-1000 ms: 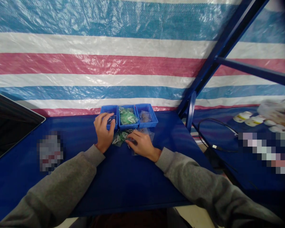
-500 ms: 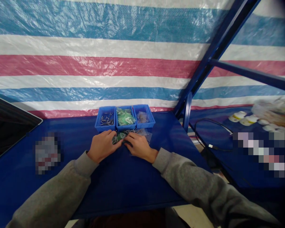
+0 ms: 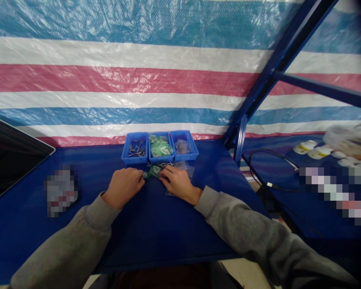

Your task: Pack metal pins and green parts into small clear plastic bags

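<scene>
My left hand (image 3: 124, 186) is closed, its fingertips pinching the left edge of a small green plastic bag (image 3: 153, 171) on the table. Opposite it, my right hand (image 3: 178, 184) has its fingers curled down on the bag's right side. Exactly what lies under the right fingertips is partly hidden. Just behind the hands lie loose metal screws (image 3: 163, 164) and clear small bags (image 3: 185, 166). Three blue bins stand in a row beyond: the left bin (image 3: 134, 161) holds screws, the middle bin (image 3: 161, 159) green bags, the right bin (image 3: 187, 156) clear bags.
A blurred-out object (image 3: 61, 190) lies on the blue table (image 3: 165, 233) at left, near a dark screen-like panel (image 3: 12, 160). On the right are a blue metal frame (image 3: 258, 92), a black cable (image 3: 251, 160) and white containers (image 3: 305, 147). A striped sheet (image 3: 123, 80) hangs behind.
My left hand has come down from over the left bin to the green bag and closed on its edge, then shifted slightly left. My right hand has stayed almost in place.
</scene>
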{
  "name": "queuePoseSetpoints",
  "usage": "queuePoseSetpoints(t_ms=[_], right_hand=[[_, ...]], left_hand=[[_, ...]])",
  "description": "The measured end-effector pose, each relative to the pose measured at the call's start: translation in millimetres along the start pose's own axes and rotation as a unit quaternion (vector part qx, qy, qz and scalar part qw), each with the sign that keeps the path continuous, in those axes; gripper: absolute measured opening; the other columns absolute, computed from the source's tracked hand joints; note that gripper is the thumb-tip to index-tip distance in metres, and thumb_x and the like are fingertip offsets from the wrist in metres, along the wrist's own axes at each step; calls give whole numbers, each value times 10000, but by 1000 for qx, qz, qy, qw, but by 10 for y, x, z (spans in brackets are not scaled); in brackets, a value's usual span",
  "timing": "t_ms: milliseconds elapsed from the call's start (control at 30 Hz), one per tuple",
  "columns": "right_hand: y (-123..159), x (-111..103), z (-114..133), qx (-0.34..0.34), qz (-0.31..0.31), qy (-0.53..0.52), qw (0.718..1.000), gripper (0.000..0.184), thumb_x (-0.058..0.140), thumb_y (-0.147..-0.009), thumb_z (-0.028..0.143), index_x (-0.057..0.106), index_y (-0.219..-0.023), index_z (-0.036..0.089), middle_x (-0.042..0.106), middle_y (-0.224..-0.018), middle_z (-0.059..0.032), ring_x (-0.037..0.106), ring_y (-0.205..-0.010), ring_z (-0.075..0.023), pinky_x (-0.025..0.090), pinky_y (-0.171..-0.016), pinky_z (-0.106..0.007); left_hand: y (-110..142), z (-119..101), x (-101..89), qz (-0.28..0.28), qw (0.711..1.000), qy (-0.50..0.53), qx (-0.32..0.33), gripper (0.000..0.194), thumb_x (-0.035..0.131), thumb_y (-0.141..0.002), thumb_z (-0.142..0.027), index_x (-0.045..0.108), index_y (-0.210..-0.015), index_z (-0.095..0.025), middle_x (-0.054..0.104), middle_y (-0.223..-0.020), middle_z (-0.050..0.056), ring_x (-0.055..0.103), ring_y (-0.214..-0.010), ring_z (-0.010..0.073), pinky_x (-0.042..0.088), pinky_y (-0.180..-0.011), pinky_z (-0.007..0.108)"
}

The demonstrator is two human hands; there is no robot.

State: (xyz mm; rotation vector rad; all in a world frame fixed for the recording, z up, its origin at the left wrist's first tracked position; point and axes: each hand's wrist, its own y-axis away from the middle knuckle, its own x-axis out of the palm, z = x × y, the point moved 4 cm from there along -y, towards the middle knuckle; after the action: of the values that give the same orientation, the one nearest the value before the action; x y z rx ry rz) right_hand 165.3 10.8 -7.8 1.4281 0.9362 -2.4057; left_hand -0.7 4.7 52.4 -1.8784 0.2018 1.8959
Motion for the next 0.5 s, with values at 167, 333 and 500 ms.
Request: queuePoseSetpoints(t_ms=[167,333,500], right_hand=[[-14,0,-9,9,6,-4,1000,108,527,-838,263,608,-872,200,601,-853,-36,572,-780,-150,409,-656,-234],[6,-76,-49,40,-51,-83,994,207,481,-806,166,580,-986,188,600,-886,-38,566,-774,-152,418,-691,-244],[39,-241,-167,115,-190,-218,951,367,378,-863,184,398,-1230,186,570,-946,-27,533,-681,-125,434,-696,-260]], left_hand=[[-147,106,-431,-56,998,9,-27,225,547,-724,-334,568,-550,-193,569,-528,24,548,-527,183,319,-502,255],[-264,-110,-359,-203,961,189,1,182,478,-828,-285,612,-774,-174,640,-703,6,558,-597,113,399,-589,215],[-283,-142,192,-249,919,306,-14,209,446,-876,-291,604,-871,-155,658,-767,22,593,-626,117,449,-604,213]])
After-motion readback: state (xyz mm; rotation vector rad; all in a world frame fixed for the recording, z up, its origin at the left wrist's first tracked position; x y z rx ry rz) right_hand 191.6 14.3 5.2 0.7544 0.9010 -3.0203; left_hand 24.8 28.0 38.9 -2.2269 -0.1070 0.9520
